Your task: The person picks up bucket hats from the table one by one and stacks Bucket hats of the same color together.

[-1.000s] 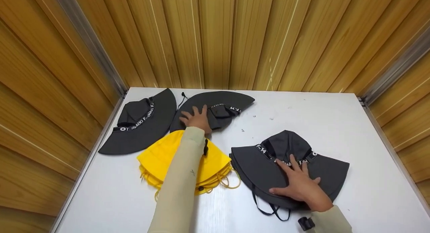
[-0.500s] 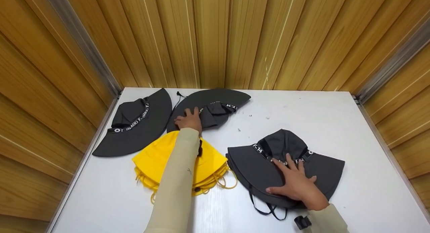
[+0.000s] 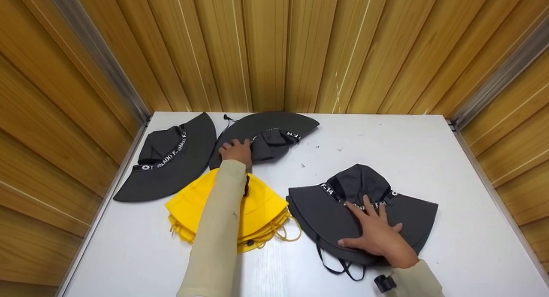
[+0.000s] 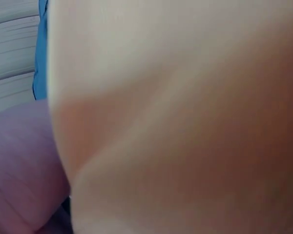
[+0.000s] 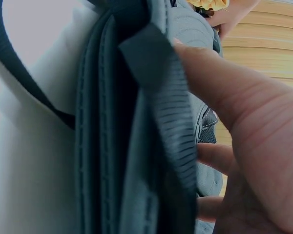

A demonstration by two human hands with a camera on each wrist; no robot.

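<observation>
In the head view my left hand (image 3: 236, 152) reaches across to a dark grey bucket hat (image 3: 274, 118) at the table's back, fingers bent and gathered on the near-left part of its brim. The thumb is hidden. My right hand (image 3: 377, 235) rests with spread fingers on a stack of dark grey bucket hats (image 3: 319, 211) at the right, fingertips by the lettered band. Black chin cords hang out at the stack's near side. In the right wrist view the layered brims (image 5: 105, 146) show edge-on beside the thumb (image 5: 210, 78). The left wrist view is mostly blurred skin.
A stack of yellow hats (image 3: 261, 207) with loose cords lies under my left forearm. Another dark grey bucket hat (image 3: 193, 160) sits at the left, close beside the far one. Wood-patterned panels (image 3: 266, 48) wall in the white table (image 3: 463, 241) at the back and sides.
My left hand's fingers, spread over the far hat's brim earlier, have drawn in and bent, and the hand has shifted slightly left. The right hand stays on its stack. The view has drifted slightly.
</observation>
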